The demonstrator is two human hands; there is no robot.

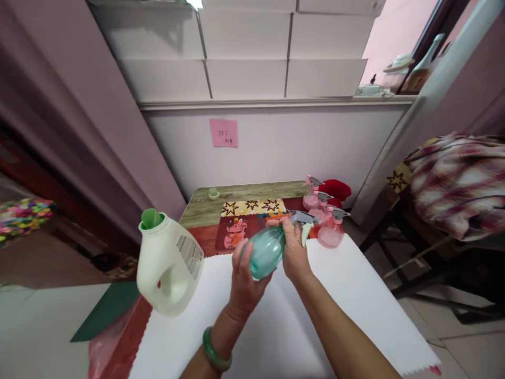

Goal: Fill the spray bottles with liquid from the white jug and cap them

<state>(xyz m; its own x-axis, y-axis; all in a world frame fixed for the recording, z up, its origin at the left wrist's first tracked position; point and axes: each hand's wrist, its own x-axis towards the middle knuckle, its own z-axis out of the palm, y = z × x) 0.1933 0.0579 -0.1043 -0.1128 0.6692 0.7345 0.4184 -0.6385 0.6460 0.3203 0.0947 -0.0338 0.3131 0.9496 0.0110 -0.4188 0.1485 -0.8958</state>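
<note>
A translucent teal spray bottle (265, 252) is held tilted above the white sheet, its grey and pale green trigger head (303, 219) pointing to the right. My left hand (248, 276) wraps round the bottle's rounded body near the base. Around the neck, just below the trigger head, the fingers of my right hand (292, 250) are closed. On the left stands a large pale jug (168, 300) with a handle, a green spout in its mouth. Several pink spray bottles (330, 235) with grey-topped heads stand in a row at the right.
A small green cap (213, 193) lies at the table's back left. Behind the pink bottles is a red object (335, 189). The white sheet (355, 310) covers the front of the table. To the right, plaid cloth (453, 184) lies over dark furniture. A pink note (224, 133) is on the wall.
</note>
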